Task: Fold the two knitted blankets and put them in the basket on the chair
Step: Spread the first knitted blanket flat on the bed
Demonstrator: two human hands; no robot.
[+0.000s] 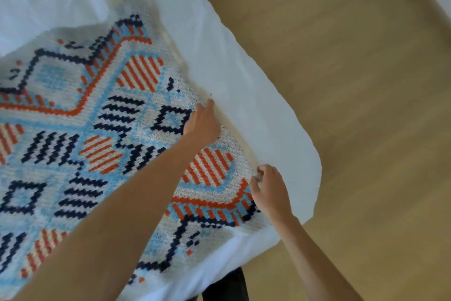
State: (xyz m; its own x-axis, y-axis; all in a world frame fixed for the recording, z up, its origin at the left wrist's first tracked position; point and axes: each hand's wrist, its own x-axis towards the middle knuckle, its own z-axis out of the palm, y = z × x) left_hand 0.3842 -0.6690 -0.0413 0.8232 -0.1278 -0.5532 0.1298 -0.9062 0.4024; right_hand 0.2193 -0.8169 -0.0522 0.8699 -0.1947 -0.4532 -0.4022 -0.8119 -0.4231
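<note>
A knitted blanket (80,115) with orange, navy and light-blue diamond patterns on cream lies spread over a white bed. My left hand (203,123) reaches across it and pinches its right edge with curled fingers. My right hand (269,190) grips the same edge lower down, near the blanket's corner, fingers curled round the cream border. The second blanket, the basket and the chair are out of view.
The white bed sheet (256,95) ends in a rounded corner at the right. Beyond it lies a light wooden floor (353,81). A dark shape (227,286) shows below the bed edge at the bottom.
</note>
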